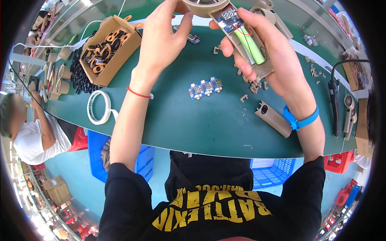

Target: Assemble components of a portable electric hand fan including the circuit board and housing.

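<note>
A beige handheld fan point(264, 71) is held up at the top of the head view. Its handle is uncovered, showing a blue circuit board point(227, 21), a green battery point(243, 39) and thin red and black wires. My right hand point(277, 48) wraps around the handle from the right, thumb beside the board. At the round fan head, my left hand point(165, 38) has its thumb and fingers curled against the rim; some fingertips are cut off by the picture's edge. Below lie several joined blue circuit boards point(206, 88) and a loose beige handle cover point(274, 119).
A cardboard box point(124, 58) of orange and black rings stands left, beside black rings point(80, 72) and a white tape roll point(99, 107). Small beige clips point(255, 86) lie mid-table. A black electric screwdriver point(334, 106) is at right. A co-worker point(38, 134) sits at left.
</note>
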A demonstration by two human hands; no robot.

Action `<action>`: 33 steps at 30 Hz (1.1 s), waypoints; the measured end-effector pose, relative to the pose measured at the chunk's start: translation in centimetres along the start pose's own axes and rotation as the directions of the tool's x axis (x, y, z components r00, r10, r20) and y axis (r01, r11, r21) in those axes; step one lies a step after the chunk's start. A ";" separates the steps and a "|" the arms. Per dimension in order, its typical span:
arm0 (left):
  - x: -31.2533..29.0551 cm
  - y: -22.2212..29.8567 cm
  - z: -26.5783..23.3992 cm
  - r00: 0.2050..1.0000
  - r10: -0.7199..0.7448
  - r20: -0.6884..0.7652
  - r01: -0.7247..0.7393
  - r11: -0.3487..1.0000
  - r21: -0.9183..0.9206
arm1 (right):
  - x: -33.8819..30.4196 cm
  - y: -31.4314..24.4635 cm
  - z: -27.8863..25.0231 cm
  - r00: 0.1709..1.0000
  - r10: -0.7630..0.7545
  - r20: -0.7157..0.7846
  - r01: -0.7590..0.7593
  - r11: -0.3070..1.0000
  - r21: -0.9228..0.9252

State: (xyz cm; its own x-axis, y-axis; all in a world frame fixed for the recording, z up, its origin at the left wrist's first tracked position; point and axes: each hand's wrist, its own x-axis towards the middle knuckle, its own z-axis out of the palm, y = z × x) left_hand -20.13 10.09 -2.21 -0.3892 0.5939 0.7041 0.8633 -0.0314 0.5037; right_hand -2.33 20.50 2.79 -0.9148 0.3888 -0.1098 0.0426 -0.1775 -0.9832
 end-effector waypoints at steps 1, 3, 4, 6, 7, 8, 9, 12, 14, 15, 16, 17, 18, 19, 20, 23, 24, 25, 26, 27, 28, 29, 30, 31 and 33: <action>-0.2 -0.5 0.0 1.000 0.000 0.000 0.000 1.000 0.002 | -0.1 -0.3 0.0 1.000 -0.008 0.016 0.008 1.000 0.005; -0.1 -0.6 0.0 0.996 0.055 0.065 -0.057 0.998 0.025 | 0.0 -0.8 -0.5 0.998 0.050 0.045 -0.055 0.991 0.122; 0.0 -0.6 0.0 0.996 0.056 0.066 -0.058 0.998 0.024 | 0.1 -1.0 -0.7 0.991 0.104 0.082 -0.121 0.965 0.234; 0.0 -0.4 -0.1 0.990 0.054 0.131 -0.060 0.997 0.045 | 0.1 -1.2 -0.7 0.992 0.094 0.078 -0.108 0.973 0.203; 0.0 -0.3 0.0 0.990 0.055 0.133 -0.061 0.997 0.045 | 0.1 -1.2 -0.7 0.994 0.084 0.076 -0.096 0.981 0.170; 0.0 -0.2 0.0 0.990 0.043 0.135 -0.048 0.998 0.037 | 0.1 -1.2 -0.7 0.994 0.084 0.076 -0.096 0.980 0.172; -0.1 -0.2 0.0 0.990 0.031 0.137 -0.035 0.999 0.028 | 0.1 -1.2 -0.7 0.993 0.091 0.075 -0.103 0.977 0.185; 0.0 -0.4 0.0 0.988 0.084 0.127 -0.090 0.995 0.038 | 0.0 -1.1 -0.8 0.993 0.100 0.064 -0.112 0.968 0.225; 0.0 -0.1 0.0 0.987 0.074 0.139 -0.079 0.996 0.030 | 0.0 -1.1 -0.8 0.993 0.103 0.054 -0.113 0.961 0.252; 0.0 -0.1 0.0 0.986 0.064 0.151 -0.068 0.997 0.021 | 0.0 -1.1 -0.8 0.994 0.094 0.064 -0.108 0.958 0.267; 0.0 -0.2 0.1 0.986 0.064 0.152 -0.068 0.998 0.020 | -0.1 -1.2 -0.8 0.994 0.085 0.074 -0.102 0.954 0.283; -0.2 -0.3 0.1 0.985 0.034 0.168 -0.032 0.999 -0.016 | -0.1 -1.2 -0.8 0.994 0.084 0.075 -0.102 0.954 0.283; -0.3 -0.4 0.2 0.983 0.006 0.184 0.004 0.999 -0.051 | -0.1 -1.2 -0.7 0.995 0.070 0.072 -0.088 0.958 0.274; -0.4 -0.4 0.2 0.983 0.006 0.184 0.004 0.999 -0.050 | -0.1 -1.3 -0.6 0.996 0.057 0.068 -0.073 0.962 0.264; -0.5 -0.6 0.2 0.974 0.019 0.225 -0.013 1.000 -0.028 | -0.2 -1.3 -0.6 0.996 0.058 0.070 -0.074 0.962 0.264; -0.9 -1.3 0.5 0.949 0.032 0.315 -0.036 0.999 0.005 | -0.2 -1.4 -0.6 0.993 0.064 0.103 -0.094 0.942 0.323; -1.1 -1.5 0.6 0.931 0.035 0.364 -0.044 0.999 0.016 | -0.2 -1.4 -0.5 0.994 0.058 0.089 -0.082 0.950 0.301; -1.3 -1.7 0.6 0.931 0.033 0.364 -0.043 0.999 0.018 | -0.2 -1.5 -0.4 0.996 0.051 0.076 -0.070 0.958 0.279; -1.4 -1.8 0.6 0.919 0.030 0.394 -0.053 0.997 0.048 | -0.3 -1.6 -0.5 0.996 0.051 0.074 -0.070 0.958 0.279; -1.4 -1.9 0.6 0.906 0.026 0.423 -0.065 0.995 0.078 | -0.3 -1.7 -0.5 0.995 0.064 0.077 -0.083 0.957 0.279; -1.5 -1.9 0.6 0.905 0.027 0.424 -0.066 0.995 0.077 | -0.3 -1.8 -0.5 0.994 0.077 0.081 -0.097 0.956 0.278; -1.5 -1.9 0.6 0.906 0.015 0.423 -0.062 0.993 0.098 | -0.3 -1.7 -0.5 0.994 0.077 0.080 -0.097 0.956 0.278; -1.5 -1.9 0.5 0.907 0.003 0.421 -0.059 0.991 0.119 | -0.3 -1.7 -0.6 0.995 0.076 0.066 -0.091 0.963 0.254; -1.5 -1.9 0.5 0.907 0.004 0.422 -0.059 0.991 0.118 | -0.3 -1.7 -0.6 0.996 0.075 0.053 -0.085 0.970 0.229; -1.5 -2.1 0.4 0.905 -0.006 0.425 -0.070 0.984 0.162 | -0.4 -1.7 -0.5 0.995 0.082 0.054 -0.092 0.970 0.227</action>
State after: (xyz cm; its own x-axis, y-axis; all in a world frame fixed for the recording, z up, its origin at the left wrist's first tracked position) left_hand -21.21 9.62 -4.49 -0.2210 0.8794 0.4217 0.9290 0.0582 0.3655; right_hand -1.88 21.11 4.46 -0.9287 0.3233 -0.1815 0.0343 -0.4127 -0.9102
